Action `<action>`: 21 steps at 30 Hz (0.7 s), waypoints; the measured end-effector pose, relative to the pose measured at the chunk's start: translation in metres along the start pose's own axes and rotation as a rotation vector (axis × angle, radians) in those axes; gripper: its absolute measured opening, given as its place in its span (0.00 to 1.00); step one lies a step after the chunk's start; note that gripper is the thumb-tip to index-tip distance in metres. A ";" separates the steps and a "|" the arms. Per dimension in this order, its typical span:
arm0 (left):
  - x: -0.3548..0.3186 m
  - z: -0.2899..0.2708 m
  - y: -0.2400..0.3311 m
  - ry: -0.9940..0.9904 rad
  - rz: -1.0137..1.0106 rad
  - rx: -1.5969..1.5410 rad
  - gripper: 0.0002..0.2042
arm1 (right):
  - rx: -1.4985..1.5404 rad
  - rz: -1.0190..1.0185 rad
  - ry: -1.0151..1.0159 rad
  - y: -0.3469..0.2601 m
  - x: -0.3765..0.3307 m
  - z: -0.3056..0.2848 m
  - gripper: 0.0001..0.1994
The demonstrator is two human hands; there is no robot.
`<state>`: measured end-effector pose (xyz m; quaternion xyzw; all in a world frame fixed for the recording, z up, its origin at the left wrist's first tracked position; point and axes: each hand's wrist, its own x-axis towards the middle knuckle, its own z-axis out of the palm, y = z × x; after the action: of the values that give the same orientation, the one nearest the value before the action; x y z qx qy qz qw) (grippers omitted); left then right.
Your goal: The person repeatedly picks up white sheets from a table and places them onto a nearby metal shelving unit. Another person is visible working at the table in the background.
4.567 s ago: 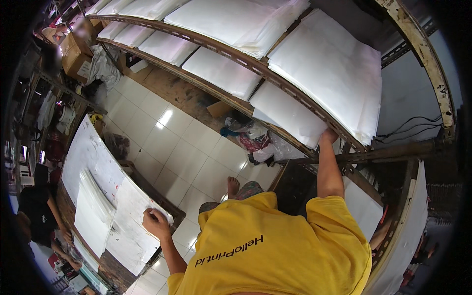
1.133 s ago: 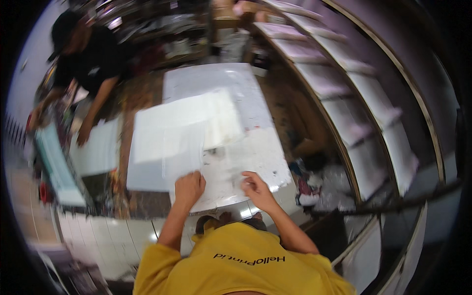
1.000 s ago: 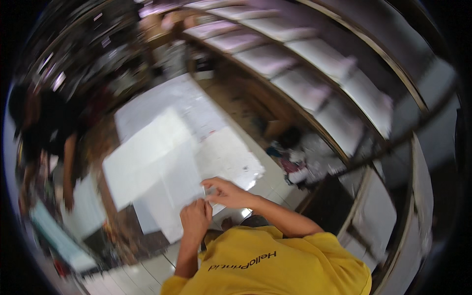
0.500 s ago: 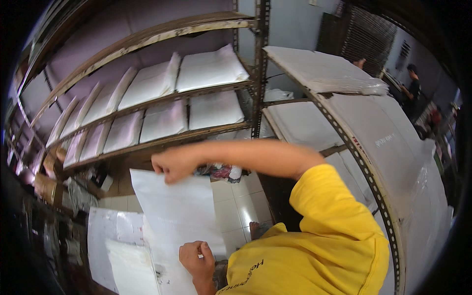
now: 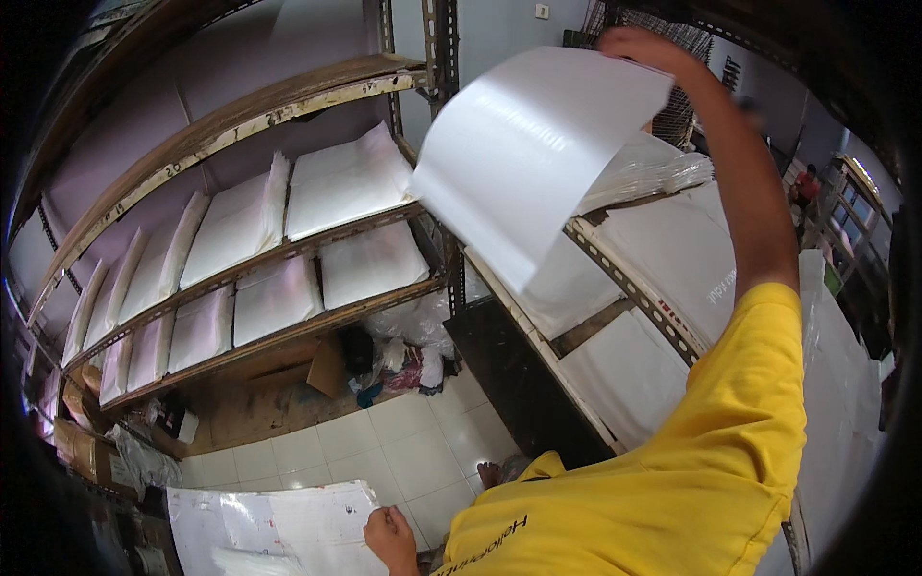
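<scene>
Nearest us, left hand (image 5: 389,538) curled closed at the corner of a white board (image 5: 327,518); contact we can't tell. Farther out, right hand (image 5: 634,44) raised, pinching the edge of a white sheet (image 5: 538,144), which hangs bowed in the air near a rack (image 5: 630,285). Beyond, we note white stacks (image 5: 351,182) along two shelves (image 5: 357,225).
</scene>
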<state>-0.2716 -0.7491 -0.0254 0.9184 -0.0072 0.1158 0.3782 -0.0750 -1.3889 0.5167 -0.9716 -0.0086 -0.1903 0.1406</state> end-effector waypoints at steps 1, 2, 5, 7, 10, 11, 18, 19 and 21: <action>-0.002 -0.015 0.006 -0.035 -0.073 0.032 0.07 | 0.080 0.057 0.048 0.009 -0.017 0.004 0.13; 0.000 -0.020 0.009 -0.085 -0.128 0.046 0.11 | 0.096 0.159 0.132 0.035 -0.033 -0.004 0.12; 0.013 -0.010 -0.001 0.011 -0.077 0.072 0.09 | 0.212 0.470 0.392 0.106 -0.081 -0.013 0.10; 0.020 -0.008 -0.002 0.027 -0.092 0.081 0.10 | 0.509 0.655 0.636 0.147 -0.092 0.008 0.09; 0.037 -0.001 -0.001 0.000 -0.066 0.084 0.10 | 0.330 0.880 0.574 0.221 -0.099 0.003 0.07; 0.041 0.000 0.000 -0.012 -0.058 0.095 0.10 | 0.244 0.920 0.588 0.231 -0.099 0.011 0.08; 0.049 0.018 0.004 -0.086 -0.141 0.026 0.10 | -0.198 0.994 0.486 0.257 -0.110 0.042 0.11; 0.049 0.022 0.003 -0.090 -0.136 0.022 0.10 | -0.214 1.006 0.495 0.261 -0.111 0.043 0.11; 0.049 0.029 0.000 -0.107 -0.124 0.016 0.10 | -0.256 1.030 0.493 0.268 -0.118 0.038 0.11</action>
<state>-0.2184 -0.7655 -0.0347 0.9250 0.0304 0.0432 0.3763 -0.1515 -1.6310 0.3665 -0.7868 0.5209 -0.3174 0.0943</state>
